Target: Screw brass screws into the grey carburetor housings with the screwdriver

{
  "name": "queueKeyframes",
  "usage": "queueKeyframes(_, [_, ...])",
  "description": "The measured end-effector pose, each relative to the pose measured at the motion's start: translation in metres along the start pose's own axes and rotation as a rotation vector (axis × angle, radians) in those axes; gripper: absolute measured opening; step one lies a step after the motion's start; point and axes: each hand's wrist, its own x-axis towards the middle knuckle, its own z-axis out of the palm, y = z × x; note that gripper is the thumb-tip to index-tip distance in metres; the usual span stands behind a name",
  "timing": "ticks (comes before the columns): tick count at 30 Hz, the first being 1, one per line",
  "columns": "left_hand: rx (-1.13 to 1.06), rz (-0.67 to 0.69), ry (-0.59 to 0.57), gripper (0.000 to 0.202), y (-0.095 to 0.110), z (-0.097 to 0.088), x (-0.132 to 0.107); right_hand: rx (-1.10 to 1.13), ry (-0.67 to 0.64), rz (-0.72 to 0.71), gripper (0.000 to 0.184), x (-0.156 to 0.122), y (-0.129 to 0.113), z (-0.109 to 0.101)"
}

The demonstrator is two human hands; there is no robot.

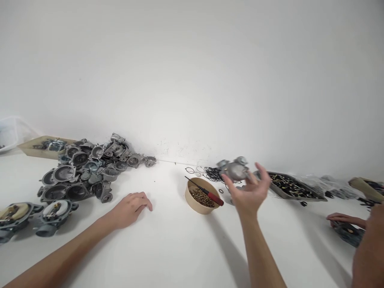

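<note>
right fingers (264,175) gripping a grey casting (235,171), 2 o'clock of the bowl (195,205), clear of the surface (168,244) | left fingers (147,201) loose at 9, empty afaict | screwdriver (214,197) across the rim, prob so it's handy

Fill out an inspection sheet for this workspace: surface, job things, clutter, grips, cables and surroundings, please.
Surface: white table, one small dark speck visible left of the bowl.
Job things: metal part held above the table, slightly blurred; bowl holds brass-coloured screws, with a red-handled screwdriver lying across it.
Clutter: heaped metal housings at left; loose black rings near the wall; dark tray of small pieces at right.
Grips: left hand rests on the table, nothing seen in it; right hand grips the metal part.
Cables: nothing seen.
Surroundings: pale wall, dark specks low down; another person's hand at far right.
</note>
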Motion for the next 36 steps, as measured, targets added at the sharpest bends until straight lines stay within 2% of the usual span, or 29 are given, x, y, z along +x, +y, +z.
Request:
queueKeyframes(1, [0.001,0.002,-0.003,0.041,0.001,0.000,0.000,-0.114,0.084,0.020,0.106,0.011,0.014,-0.014])
queueKeyframes(4, [0.005,0.009,-0.008,0.041,0.002,0.000,-0.001,-0.361,0.282,0.202,0.106,0.029,0.054,-0.054])
queueKeyframes(8, [0.003,0.009,-0.010,0.041,0.004,0.000,-0.002,-0.479,0.343,0.386,0.102,0.026,0.094,-0.094])
queueKeyframes(11, [-0.001,0.001,-0.015,0.041,0.005,0.000,-0.002,-0.549,0.330,0.523,0.094,0.017,0.114,-0.109])
queueKeyframes(18, [-0.001,-0.007,-0.012,0.041,0.005,0.000,-0.002,-0.574,0.277,0.694,0.088,0.005,0.138,-0.113])
queueKeyframes(23, [0.000,-0.002,-0.012,0.041,0.004,0.001,-0.002,-0.560,0.184,0.719,0.091,0.001,0.142,-0.110])
queueKeyframes(27, [-0.001,0.007,-0.014,0.041,0.004,0.001,-0.003,-0.562,0.107,0.734,0.086,-0.003,0.143,-0.107])
queueKeyframes(36, [0.001,0.005,-0.019,0.041,0.005,-0.001,-0.003,-0.586,0.064,0.769,0.076,-0.002,0.141,-0.106])
